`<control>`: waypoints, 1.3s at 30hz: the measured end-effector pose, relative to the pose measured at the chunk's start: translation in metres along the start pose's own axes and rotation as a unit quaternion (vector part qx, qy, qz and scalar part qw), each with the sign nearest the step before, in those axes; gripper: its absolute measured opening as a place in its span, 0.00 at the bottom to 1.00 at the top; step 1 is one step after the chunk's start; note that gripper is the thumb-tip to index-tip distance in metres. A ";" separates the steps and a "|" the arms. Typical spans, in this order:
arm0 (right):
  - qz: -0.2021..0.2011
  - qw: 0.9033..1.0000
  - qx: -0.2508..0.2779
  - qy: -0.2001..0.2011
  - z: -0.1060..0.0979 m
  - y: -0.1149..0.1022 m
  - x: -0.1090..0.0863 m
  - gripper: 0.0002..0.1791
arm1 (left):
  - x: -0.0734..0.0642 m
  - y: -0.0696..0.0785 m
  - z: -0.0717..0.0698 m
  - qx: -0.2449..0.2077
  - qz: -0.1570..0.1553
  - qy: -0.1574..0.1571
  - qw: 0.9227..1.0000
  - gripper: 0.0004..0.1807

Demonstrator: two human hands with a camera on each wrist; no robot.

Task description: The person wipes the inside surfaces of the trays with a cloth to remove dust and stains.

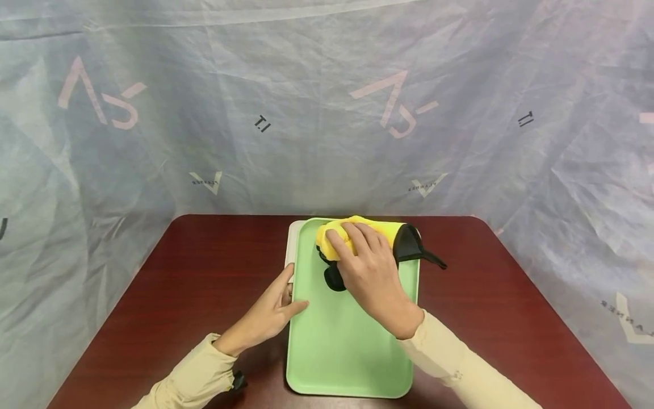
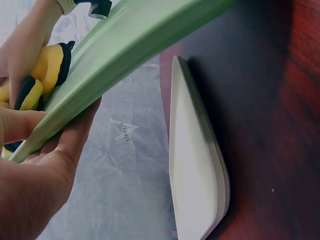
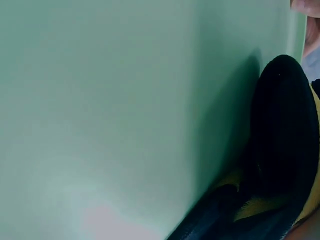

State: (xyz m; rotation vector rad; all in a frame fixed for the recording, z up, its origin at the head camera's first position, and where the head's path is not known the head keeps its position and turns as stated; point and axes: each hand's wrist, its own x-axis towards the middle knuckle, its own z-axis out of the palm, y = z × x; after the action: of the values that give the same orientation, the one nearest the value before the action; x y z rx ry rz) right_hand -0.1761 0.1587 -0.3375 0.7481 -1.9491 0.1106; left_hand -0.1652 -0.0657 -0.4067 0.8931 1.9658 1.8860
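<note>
A light green rectangular tray (image 1: 347, 352) is held tilted above the table. My left hand (image 1: 265, 315) grips its left edge, thumb on the upper face and fingers underneath, as the left wrist view shows. On the tray's far part my right hand (image 1: 373, 278) holds a bunched yellow cloth with black trim (image 1: 387, 230), fingers curled over it. A black loop hangs off the cloth past the tray's right edge. In the right wrist view the cloth's black part (image 3: 282, 120) lies against the green surface. The right palm's underside is hidden.
A whitish tray (image 2: 195, 165) lies on the dark red table (image 1: 153, 318), lower than the green one and partly covered by it in the head view. Grey printed sheeting (image 1: 306, 159) hangs behind the table and at both sides.
</note>
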 end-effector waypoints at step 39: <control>0.170 0.977 0.125 -0.023 -0.031 0.068 -0.063 0.42 | 0.002 0.012 -0.012 0.044 -0.009 -0.018 0.999 0.44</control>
State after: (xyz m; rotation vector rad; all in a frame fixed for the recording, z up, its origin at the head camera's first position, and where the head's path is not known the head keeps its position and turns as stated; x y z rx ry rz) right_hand -0.1697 0.2541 -0.3586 0.5731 -2.1158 0.5595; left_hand -0.1705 -0.0745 -0.3937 0.9223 2.0430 1.7731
